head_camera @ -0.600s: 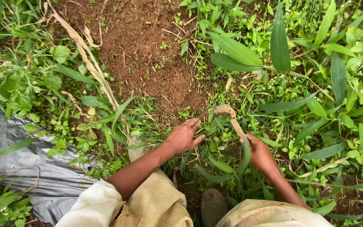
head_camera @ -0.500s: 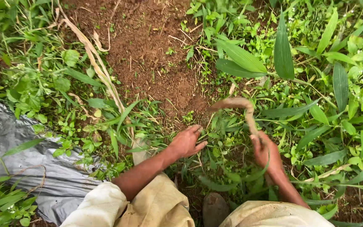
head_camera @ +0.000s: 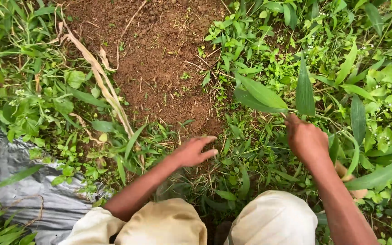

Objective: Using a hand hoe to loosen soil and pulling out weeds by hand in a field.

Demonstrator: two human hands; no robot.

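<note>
Hands over weeds | left hand (head_camera: 191, 152) flat, fingers spread, empty, pressing low weeds (head_camera: 232, 154) just ahead | right hand (head_camera: 306, 138) closed round a broad-leaf stem (head_camera: 305, 90), grasping to pull | soil (head_camera: 159, 54) beyond

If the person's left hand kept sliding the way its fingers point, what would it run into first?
The left hand, fingers stretched toward the right, would most likely brush the low grass and weeds between the two hands first, well before the right hand. Its height above them is unclear.
</note>
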